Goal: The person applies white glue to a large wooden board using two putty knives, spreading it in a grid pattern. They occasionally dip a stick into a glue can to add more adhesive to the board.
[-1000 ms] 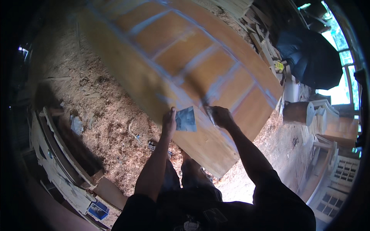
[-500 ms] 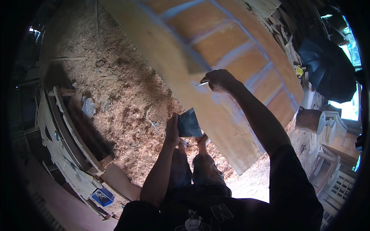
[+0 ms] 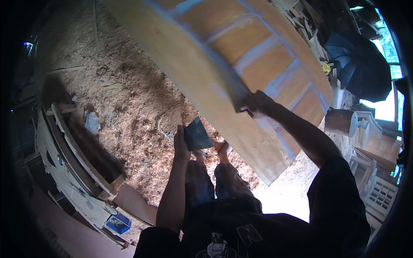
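A long wooden panel [image 3: 254, 150] lies slantwise in front of me, with bluish-white filler strips [image 3: 258, 53] running along and across it. Over its near part, my right hand [image 3: 259, 103] is closed on a thin flat scraper [image 3: 246, 112], blurred and mostly covered by the fingers. I cannot tell whether the scraper touches the wood. My left hand [image 3: 181, 144] grips a dark, flat, square plate [image 3: 198, 135] by its left edge, left of the panel and above my feet.
Wood shavings [image 3: 133, 129] cover the ground to the left. A curved wooden frame [image 3: 77, 142] and a blue box [image 3: 118, 223] stand at the left. Beyond the panel on the right are a black umbrella [image 3: 359, 64], a round wooden block [image 3: 340, 122] and a white lattice piece [image 3: 382, 194].
My right hand has moved nearer to me and slightly right over the panel, with the scraper turned. My left hand still holds the plate, which now looks tilted differently. The view has shifted slightly.
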Demonstrator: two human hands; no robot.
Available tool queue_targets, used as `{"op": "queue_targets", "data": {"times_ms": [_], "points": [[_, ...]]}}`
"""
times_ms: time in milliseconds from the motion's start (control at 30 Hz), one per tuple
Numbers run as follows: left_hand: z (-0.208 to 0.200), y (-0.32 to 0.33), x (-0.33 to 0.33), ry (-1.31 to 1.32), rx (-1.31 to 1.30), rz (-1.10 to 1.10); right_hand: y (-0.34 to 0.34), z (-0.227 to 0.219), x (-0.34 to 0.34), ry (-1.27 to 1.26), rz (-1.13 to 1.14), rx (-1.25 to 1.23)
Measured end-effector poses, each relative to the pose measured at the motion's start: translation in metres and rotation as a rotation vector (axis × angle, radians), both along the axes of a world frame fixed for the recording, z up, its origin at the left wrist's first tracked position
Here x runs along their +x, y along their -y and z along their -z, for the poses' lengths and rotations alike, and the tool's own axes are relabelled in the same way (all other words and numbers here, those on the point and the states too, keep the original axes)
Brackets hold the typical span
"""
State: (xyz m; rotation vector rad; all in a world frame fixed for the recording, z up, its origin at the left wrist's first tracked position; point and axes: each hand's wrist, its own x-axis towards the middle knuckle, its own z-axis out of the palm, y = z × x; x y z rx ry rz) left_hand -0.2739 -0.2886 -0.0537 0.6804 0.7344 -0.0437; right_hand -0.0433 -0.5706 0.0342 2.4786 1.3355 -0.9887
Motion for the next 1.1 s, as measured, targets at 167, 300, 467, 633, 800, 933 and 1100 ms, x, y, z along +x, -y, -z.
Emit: {"op": "queue_targets", "data": {"times_ms": [167, 300, 467, 633, 800, 933, 1100], "points": [[0.006, 0.024, 0.010, 0.055, 0.003, 0.079, 0.090, -0.013, -0.049, -0.070, 0.033, -0.134], [0.003, 0.054, 0.024, 0.010, -0.005, 0.124, 0.146, -0.016, -0.079, -0.061, 0.121, -0.109], [-0.002, 0.093, 0.035, 0.102, 0.017, 0.219, 0.229, -0.039, -0.098, 0.007, 0.528, 0.105], [-0.005, 0.147, 0.049, 0.077, 0.112, 0.221, 0.309, -0.072, -0.106, 0.057, 0.938, 0.320], [-0.008, 0.185, 0.069, 0.088, 0.158, 0.277, 0.331, -0.076, -0.116, -0.007, 0.676, 0.290], [-0.005, 0.194, 0.076, 0.116, 0.124, 0.277, 0.345, -0.074, -0.117, -0.016, 0.666, 0.253], [0.000, 0.191, 0.079, 0.077, 0.210, 0.322, 0.382, -0.080, -0.099, 0.118, 0.718, 0.244]]}}
